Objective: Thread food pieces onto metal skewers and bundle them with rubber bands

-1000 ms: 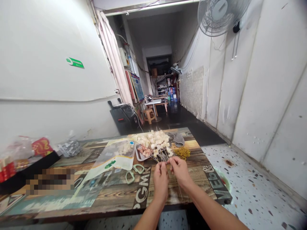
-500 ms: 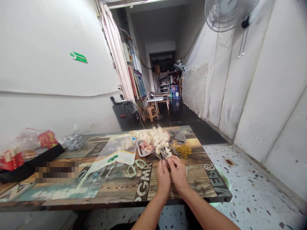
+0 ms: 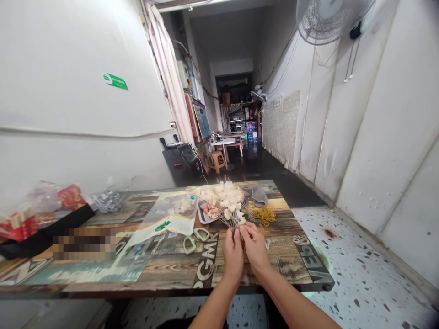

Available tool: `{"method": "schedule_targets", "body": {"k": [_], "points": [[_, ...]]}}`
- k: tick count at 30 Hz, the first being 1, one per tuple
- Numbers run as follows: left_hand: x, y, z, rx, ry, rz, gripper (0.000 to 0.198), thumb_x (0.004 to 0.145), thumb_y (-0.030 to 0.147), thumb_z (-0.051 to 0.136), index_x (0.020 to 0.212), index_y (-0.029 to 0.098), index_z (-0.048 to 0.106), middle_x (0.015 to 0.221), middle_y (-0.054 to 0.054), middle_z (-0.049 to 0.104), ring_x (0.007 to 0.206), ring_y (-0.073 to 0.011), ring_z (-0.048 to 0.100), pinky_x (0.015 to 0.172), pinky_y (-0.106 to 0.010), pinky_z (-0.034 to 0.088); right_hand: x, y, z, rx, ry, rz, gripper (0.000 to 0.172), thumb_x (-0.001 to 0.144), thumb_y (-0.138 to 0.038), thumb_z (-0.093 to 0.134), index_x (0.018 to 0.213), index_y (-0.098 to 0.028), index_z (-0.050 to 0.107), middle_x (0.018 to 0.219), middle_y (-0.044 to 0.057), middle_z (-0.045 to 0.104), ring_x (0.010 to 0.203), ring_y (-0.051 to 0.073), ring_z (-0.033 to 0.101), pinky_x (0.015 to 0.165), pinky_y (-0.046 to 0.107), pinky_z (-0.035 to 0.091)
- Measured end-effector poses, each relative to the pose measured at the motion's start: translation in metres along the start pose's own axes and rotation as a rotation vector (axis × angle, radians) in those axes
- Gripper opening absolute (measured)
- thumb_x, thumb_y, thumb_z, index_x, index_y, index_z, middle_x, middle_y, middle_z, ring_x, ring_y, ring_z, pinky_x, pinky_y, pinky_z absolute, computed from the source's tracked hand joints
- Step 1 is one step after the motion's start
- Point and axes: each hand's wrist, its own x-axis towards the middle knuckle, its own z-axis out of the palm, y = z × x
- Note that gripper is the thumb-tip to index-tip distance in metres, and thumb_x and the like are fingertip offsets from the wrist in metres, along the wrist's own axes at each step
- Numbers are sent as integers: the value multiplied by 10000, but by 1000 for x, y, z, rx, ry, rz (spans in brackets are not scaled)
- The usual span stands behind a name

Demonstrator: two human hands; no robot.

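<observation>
Both hands meet near the front of the table, fingers closed around the handle ends of thin skewers (image 3: 236,221). My left hand (image 3: 233,251) and my right hand (image 3: 254,246) touch at the fingertips and cover the skewer ends. Pale, ruffled food pieces (image 3: 231,196) are threaded on the far ends and pile up beyond my hands. Left of the pile, a white tray (image 3: 206,221) holds pinkish meat pieces (image 3: 210,209). Yellow rubber bands (image 3: 265,216) lie in a heap to the right.
Green-handled scissors (image 3: 195,241) and a printed plastic bag (image 3: 168,221) with pale pieces lie to the left. A grey cloth (image 3: 258,196) sits behind the rubber bands. At far left stands a black box (image 3: 48,230) with packets. The table's front edge (image 3: 164,292) runs below my forearms.
The view has shifted very slightly. Both hands stay together on the skewers, with hardly any movement of the fingers.
</observation>
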Motion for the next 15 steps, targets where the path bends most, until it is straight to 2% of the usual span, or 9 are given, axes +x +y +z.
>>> {"method": "schedule_targets", "body": {"k": [3,9,12,15], "points": [[-1,8,2,-17,-32,-10,267,840,400,461,893,158,561,880,-58,622,839,-170,571,786,-290,439,1,-1,0,13,10,9,287,777,-380,541,829,-166,725,1033,97,582,944,182,562,828,277,462],[-2,17,4,-355,-134,-193,304,766,424,565,903,154,550,850,-39,635,860,-169,594,770,-275,467,2,0,-7,-64,-63,-87,286,816,-359,509,907,-187,719,999,84,636,949,178,572,869,293,448],[-3,18,3,-388,-138,-206,309,748,437,584,878,161,537,795,-15,614,788,-144,586,709,-243,465,4,1,-12,-128,-143,-174,285,841,-340,487,950,-197,708,970,83,661,950,187,578,906,333,431],[-3,13,2,-335,-133,-190,297,759,455,567,829,172,511,729,12,569,669,-111,544,601,-208,440,5,3,-15,-198,-143,-215,286,852,-329,469,952,-193,700,997,89,663,974,193,577,925,346,415]]}}
